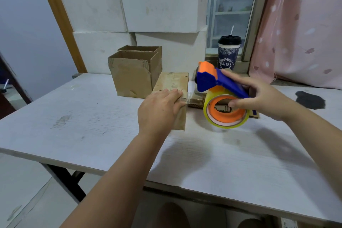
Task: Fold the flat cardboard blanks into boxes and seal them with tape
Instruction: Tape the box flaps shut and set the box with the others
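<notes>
We work at a white table (pixel 88 116) with a worn, scuffed top and black legs. A dark stain (pixel 311 100) marks the top at the far right. Large white cartons (pixel 157 0) are stacked against the wall behind the table, beside a wooden frame (pixel 59 18). To the right are a window (pixel 234 5) and a pink curtain (pixel 305 24). A paper cup (pixel 229 55) with a black lid and a straw stands on the sill.

Two open cardboard boxes (pixel 132 75) stand upright at the back of the table, one behind the other, mouths facing up.

The closed box (pixel 173 82) lies just in front of them, right of the nearer one. Its long axis runs away from us toward the wall, with one short end facing us. Our left hand (pixel 161 109) rests flat on its top, fingers straight and together, fingertips at the right edge. A strip of clear tape (pixel 187 96) shows on that edge beside the fingertips.

Our right hand (pixel 262 96) grips the tape dispenser (pixel 218 81) above the table, right of the closed box. The fingers curl over the blue handle and the thumb sits inside the orange core of the yellow tape roll (pixel 226 112). The dispenser's long axis runs diagonally. The blue and orange head points up, away from us and left, toward the box. The roll hangs at the near, lower end.

Flat cardboard blanks (pixel 197 99) lie on the table behind the dispenser, partly hidden.
</notes>
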The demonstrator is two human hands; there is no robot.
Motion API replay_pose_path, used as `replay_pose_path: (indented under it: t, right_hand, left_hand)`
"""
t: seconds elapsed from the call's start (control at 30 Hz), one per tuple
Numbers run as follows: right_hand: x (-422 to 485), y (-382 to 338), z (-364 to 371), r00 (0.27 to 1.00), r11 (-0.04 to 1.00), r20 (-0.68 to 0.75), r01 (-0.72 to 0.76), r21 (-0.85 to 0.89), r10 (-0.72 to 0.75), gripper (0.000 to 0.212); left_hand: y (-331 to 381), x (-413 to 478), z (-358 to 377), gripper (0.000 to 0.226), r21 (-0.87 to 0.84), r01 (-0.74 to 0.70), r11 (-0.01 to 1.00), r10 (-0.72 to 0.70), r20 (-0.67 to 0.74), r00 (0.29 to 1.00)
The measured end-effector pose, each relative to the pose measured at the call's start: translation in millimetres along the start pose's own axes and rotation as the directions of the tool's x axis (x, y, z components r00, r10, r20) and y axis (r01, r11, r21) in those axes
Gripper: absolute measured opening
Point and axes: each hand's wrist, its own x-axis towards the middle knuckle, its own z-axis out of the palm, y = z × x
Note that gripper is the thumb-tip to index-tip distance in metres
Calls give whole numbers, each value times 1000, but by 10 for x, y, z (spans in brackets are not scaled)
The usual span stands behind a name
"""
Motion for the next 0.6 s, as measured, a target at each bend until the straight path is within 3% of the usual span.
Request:
replay_pose_path:
  t: [0.2, 0.43, 0.6]
  right_hand:
    - [-79, 61, 39, 999, 985, -26, -25, 171, 30, 82]
    - [-117, 28, -35, 996, 991, 31, -75, -110, 79, 77]
    - [-144, -50, -109, 993, 972, 68, -85, -217, 102, 76]
  left_hand:
    - [-32, -7, -27, 19, -13, 8, 1000, -8, -13, 1000]
    - [-90, 16, -12, 25, -109, 15, 994, -13, 19, 1000]
    - [-104, 17, -14, 23, -105, 0, 994, 2, 19, 1000]
